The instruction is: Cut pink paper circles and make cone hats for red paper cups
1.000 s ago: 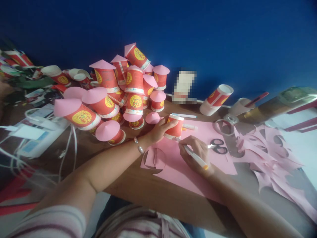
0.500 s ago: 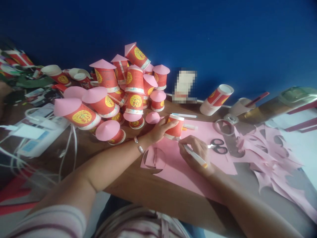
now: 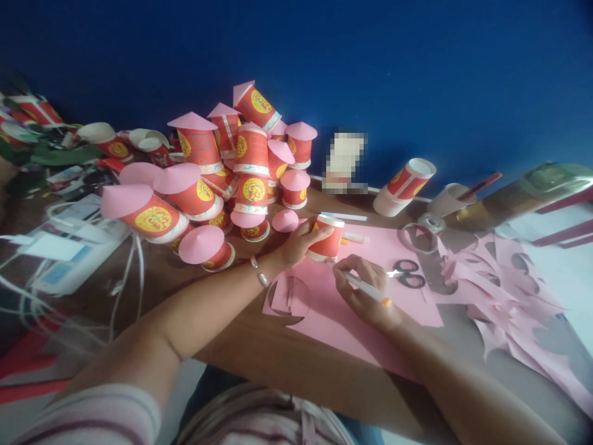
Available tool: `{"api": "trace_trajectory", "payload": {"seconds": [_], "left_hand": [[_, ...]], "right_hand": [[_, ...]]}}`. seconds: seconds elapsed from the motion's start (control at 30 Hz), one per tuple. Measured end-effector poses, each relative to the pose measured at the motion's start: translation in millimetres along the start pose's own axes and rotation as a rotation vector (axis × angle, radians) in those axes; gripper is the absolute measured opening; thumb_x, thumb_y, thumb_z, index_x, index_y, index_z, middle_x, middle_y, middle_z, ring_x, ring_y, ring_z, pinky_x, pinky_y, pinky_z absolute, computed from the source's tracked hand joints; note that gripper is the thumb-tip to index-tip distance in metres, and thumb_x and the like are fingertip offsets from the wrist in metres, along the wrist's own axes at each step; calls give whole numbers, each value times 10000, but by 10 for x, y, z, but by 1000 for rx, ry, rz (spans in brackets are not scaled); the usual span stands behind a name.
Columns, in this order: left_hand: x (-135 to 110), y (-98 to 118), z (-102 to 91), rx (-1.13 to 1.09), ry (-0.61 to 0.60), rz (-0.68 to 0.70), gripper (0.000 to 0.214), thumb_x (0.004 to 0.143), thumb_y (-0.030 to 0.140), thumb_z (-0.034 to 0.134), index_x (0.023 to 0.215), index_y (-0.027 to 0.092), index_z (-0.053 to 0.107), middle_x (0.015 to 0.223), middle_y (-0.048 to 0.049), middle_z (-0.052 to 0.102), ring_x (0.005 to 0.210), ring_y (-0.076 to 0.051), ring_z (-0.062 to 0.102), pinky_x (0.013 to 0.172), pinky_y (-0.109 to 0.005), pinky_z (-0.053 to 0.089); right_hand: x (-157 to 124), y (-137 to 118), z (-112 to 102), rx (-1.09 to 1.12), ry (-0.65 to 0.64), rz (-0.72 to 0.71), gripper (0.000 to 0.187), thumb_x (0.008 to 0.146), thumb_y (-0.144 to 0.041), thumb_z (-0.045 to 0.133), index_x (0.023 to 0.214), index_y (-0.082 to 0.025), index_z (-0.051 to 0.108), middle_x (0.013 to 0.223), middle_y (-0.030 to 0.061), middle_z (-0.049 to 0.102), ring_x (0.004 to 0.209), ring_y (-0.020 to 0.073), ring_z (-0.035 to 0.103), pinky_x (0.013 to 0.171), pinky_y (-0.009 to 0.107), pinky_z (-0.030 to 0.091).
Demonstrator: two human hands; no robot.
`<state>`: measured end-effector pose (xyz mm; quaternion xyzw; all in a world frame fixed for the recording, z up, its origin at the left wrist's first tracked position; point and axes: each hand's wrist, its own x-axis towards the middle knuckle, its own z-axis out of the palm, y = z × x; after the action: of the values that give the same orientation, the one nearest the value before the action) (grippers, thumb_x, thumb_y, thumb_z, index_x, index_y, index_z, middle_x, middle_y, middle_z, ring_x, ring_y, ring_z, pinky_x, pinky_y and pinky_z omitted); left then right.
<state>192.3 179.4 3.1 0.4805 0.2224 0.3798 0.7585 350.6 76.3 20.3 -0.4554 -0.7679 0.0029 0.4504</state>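
My left hand (image 3: 296, 242) is wrapped around a red paper cup (image 3: 328, 240) that stands upside down on a pink paper sheet (image 3: 370, 247). Just in front of the cup, my right hand (image 3: 364, 290) pinches a white pen with an orange end (image 3: 368, 288), its tip down on the pink sheet at the cup's rim. A round hole with a loose pink cut-out (image 3: 288, 296) lies in the sheet's near left corner.
A pile of red cups with pink cone tops (image 3: 222, 179) fills the table's left. Black-handled scissors (image 3: 407, 273), tape rolls (image 3: 419, 235), a lying cup stack (image 3: 405, 185) and pink paper scraps (image 3: 500, 290) lie to the right. White cables (image 3: 74, 241) sit far left.
The pen in my right hand has tilted flatter, its orange end swinging a little right. The left hand and the cup have stayed put.
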Motion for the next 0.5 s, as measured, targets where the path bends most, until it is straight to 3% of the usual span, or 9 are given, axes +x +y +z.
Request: {"api": "trace_trajectory", "payload": {"seconds": [0.27,0.4,0.5], "left_hand": [[21,-4,24,-142,56,5,288,851,430,777,914,168,673,869,-16,669,817,-158,621,808,-307,499],[8,18,29,-155,54,-2,274,868,434,755,926,174,690,896,-23,679,880,-178,641,835,-315,505],[21,-12,5,-166,103,-21,310,867,426,751,1077,201,721,1098,-55,714,1120,-233,639,940,-340,496]], "right_hand": [[-11,25,-25,76,46,-64,93,935,-151,617,960,-239,597,772,8,715,683,168,698,650,296,573],[3,42,-25,130,48,-115,136,927,-129,614,998,-245,595,756,-18,695,695,184,702,936,470,602],[4,46,-12,188,23,-140,161,921,-114,612,1023,-237,595,772,-30,693,628,156,662,1072,565,542]]}}
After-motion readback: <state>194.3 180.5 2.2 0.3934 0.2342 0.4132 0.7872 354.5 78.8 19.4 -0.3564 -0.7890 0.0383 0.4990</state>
